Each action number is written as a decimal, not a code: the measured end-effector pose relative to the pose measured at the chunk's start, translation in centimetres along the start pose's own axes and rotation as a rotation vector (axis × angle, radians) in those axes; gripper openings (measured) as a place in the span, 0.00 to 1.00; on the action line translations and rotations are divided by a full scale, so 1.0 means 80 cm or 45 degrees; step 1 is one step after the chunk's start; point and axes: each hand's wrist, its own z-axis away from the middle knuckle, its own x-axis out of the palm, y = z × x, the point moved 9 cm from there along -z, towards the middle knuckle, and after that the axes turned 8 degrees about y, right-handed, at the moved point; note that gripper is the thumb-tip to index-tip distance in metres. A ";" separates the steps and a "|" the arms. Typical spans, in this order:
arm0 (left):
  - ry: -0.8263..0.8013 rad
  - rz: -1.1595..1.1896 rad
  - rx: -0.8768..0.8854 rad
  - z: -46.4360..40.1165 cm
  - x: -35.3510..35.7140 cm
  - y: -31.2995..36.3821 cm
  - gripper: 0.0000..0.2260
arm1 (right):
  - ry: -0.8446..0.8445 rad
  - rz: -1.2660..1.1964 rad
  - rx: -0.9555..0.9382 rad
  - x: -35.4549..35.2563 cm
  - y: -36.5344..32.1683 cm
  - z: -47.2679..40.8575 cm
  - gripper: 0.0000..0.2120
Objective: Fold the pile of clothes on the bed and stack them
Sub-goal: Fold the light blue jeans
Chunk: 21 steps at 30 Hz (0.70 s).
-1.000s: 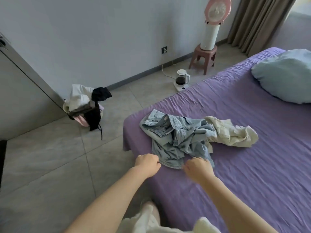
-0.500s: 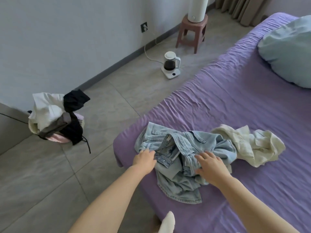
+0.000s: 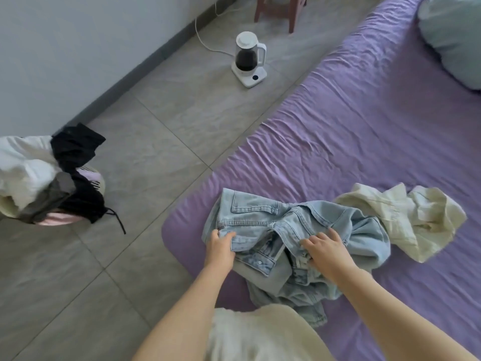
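Our left hand (image 3: 219, 250) has its thumb and fingers curled round the waistband of the jeans (image 3: 291, 246), pinching the denim at the left end of the band. Our right hand (image 3: 326, 250) lies on the same garment to the right, its fingers spread and bent down into the bunched cloth by the fly; we cannot tell for sure whether they have gathered a fold or only press on it. Between the two hands the band sags open, showing the button and the inner lining. The jeans lie crumpled at the near corner of the bed (image 3: 351, 131), a back pocket facing up at the far left and the legs heaped toward us, one hem hanging at the mattress edge. Touching the jeans on their right is a cream garment (image 3: 406, 220), loose and unfolded, spread on the purple sheet. At the far right end of the bed rests a pale blue pillow (image 3: 453, 35), well apart from the clothes. On the tiled floor (image 3: 161, 142) to the left stands a basket (image 3: 96, 183) heaped with white, grey, black and pink laundry, a black cord trailing from it. Farther off, near the wall, sits a white kettle (image 3: 249, 61) with dark liquid inside, its cable running toward the skirting, and beyond it the legs of a reddish stool (image 3: 279, 11).
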 end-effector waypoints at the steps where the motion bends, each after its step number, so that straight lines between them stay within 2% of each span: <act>1: 0.033 0.055 -0.002 0.001 -0.005 0.000 0.21 | 0.055 -0.032 0.018 -0.005 0.004 -0.001 0.18; 4: 0.136 0.222 0.045 0.004 -0.040 0.009 0.12 | 0.209 -0.450 0.138 -0.037 0.028 0.000 0.13; 6: 0.244 0.344 0.114 0.008 -0.078 0.025 0.08 | 0.461 -0.852 0.280 -0.080 0.061 0.011 0.12; 9: 0.365 0.472 0.291 0.029 -0.137 0.068 0.02 | 0.794 -1.171 0.425 -0.141 0.111 0.047 0.12; 12: 0.479 0.506 0.389 0.054 -0.188 0.112 0.08 | 0.961 -1.241 0.464 -0.189 0.139 0.087 0.11; 16: 0.647 0.345 0.408 0.106 -0.255 0.163 0.10 | 1.163 -1.184 0.407 -0.251 0.155 0.148 0.09; 21: 0.668 0.450 0.512 0.204 -0.321 0.217 0.08 | 1.337 -1.114 0.373 -0.312 0.172 0.232 0.11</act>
